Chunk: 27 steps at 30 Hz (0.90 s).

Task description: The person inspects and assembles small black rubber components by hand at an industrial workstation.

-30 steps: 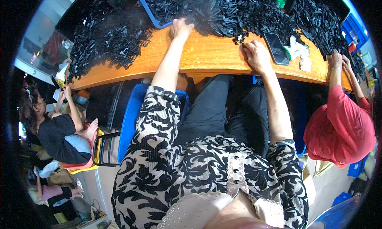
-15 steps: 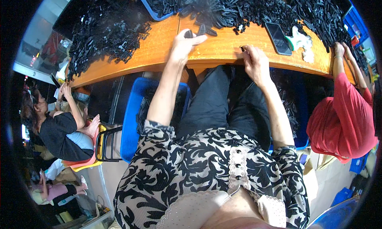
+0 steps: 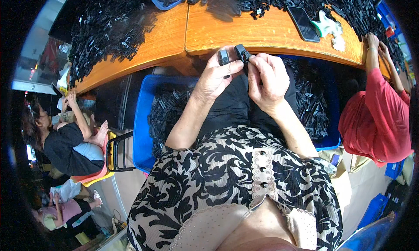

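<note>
Close together above my lap, just in front of the table's near edge, my two hands meet. My left hand (image 3: 210, 80) is closed round a narrow black plastic piece (image 3: 223, 56) with a grey face, and its thumb and fingers also hold a second, wider black plastic piece (image 3: 240, 51). My right hand (image 3: 269, 81) pinches the near end of that wider piece; a small black part there is mostly hidden by its fingertips. Heaps of loose black plastic pieces (image 3: 111, 30) cover the far and left parts of the wooden table (image 3: 227, 32).
A phone (image 3: 303, 24) and a white-and-green crumpled item (image 3: 328, 28) lie at the right. Blue bins with black pieces stand below, one left (image 3: 142, 115) and one right (image 3: 334, 120). Co-workers sit left (image 3: 72, 142) and right (image 3: 375, 124).
My left hand has come back from the tabletop, bringing black pieces. My right hand has moved left to meet it, and both now work on one piece over my lap.
</note>
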Tool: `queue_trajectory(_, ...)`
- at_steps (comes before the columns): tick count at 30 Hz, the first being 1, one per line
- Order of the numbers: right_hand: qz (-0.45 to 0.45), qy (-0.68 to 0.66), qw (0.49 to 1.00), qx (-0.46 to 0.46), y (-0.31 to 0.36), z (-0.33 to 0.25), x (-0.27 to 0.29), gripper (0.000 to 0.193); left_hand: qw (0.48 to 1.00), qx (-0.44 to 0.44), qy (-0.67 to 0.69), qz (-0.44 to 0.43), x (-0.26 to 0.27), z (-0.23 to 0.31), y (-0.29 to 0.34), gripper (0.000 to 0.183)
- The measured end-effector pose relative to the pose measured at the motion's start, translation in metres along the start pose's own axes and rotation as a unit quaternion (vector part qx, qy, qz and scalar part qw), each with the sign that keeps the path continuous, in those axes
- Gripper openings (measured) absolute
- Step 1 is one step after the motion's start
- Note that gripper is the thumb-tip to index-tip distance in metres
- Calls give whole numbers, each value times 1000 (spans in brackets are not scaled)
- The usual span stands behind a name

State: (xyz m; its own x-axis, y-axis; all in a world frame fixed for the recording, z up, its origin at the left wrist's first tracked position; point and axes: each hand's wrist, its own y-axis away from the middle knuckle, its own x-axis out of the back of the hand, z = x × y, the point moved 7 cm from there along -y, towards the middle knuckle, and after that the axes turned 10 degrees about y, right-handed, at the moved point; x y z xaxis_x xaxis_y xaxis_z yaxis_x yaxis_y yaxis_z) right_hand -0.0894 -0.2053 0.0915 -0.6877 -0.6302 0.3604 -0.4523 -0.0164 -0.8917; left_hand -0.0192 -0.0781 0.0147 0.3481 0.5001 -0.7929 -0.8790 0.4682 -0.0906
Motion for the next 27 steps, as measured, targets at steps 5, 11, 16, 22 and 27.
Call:
queue_trajectory(5, 19, 55, 996, 64, 3, -7, 2, 34, 1000, 23, -12, -11, -1, -3, 1, 34)
queue_trajectory(11, -29, 98, 990, 99, 6, -9, -4, 29, 999, 5, -38, 9, -4, -1, 2, 26)
queue_trajectory(16, -65, 121, 981, 140, 6, -13, -13, 27, 998, 27, -31, 42, 1, 2, 8, 25)
queue_trajectory(22, -133, 126, 965, 186, 29, -19, -38, 29, 987, 38, -25, 151, 36, -9, 9, 14)
queue_trajectory(27, -179, -47, 982, 48, 7, 18, -46, 27, 982, -30, -28, 184, 41, 21, -1, 10)
